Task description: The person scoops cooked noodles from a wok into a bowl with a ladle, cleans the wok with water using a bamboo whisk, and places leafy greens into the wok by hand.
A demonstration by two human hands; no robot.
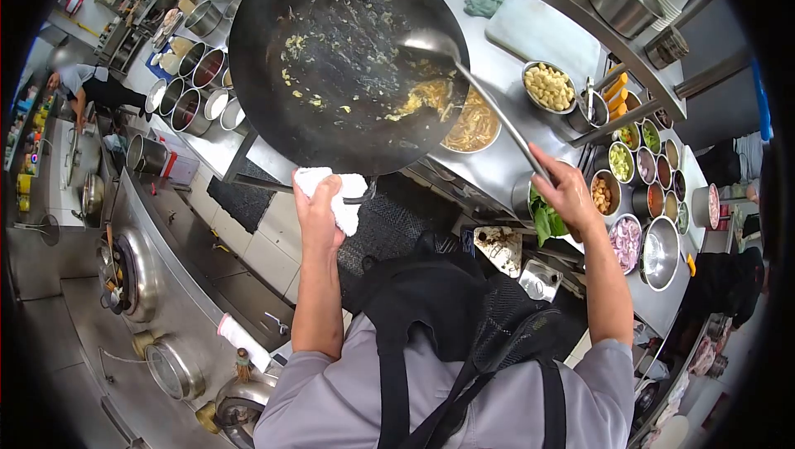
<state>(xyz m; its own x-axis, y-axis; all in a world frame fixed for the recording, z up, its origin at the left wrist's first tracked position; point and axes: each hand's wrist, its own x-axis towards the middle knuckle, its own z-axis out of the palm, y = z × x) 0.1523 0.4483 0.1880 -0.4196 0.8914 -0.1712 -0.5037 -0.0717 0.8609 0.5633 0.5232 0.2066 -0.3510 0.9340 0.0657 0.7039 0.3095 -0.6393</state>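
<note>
A big dark wok [331,118] fills the upper middle of the view, with scraps of yellow egg and oily residue on its inner face. My left hand [317,213] is closed round a folded white cloth [344,205] on the wok's near handle. In my right hand [567,190] is the long handle of a ladle [433,43], its bowl resting inside the wok. Pale shredded food with egg [426,99] lies at the wok's right edge. Just under that edge, a bowl of similar brownish shredded food [474,124] sits on the steel counter, partly hidden by the wok.
Bowls of cut ingredients [625,242] crowd the counter at the right. A white cutting board [542,31] and a green cloth [483,3] lie behind. Metal pots [190,109] stand at the left, near a stove line [137,275]. Another person [95,84] works far left.
</note>
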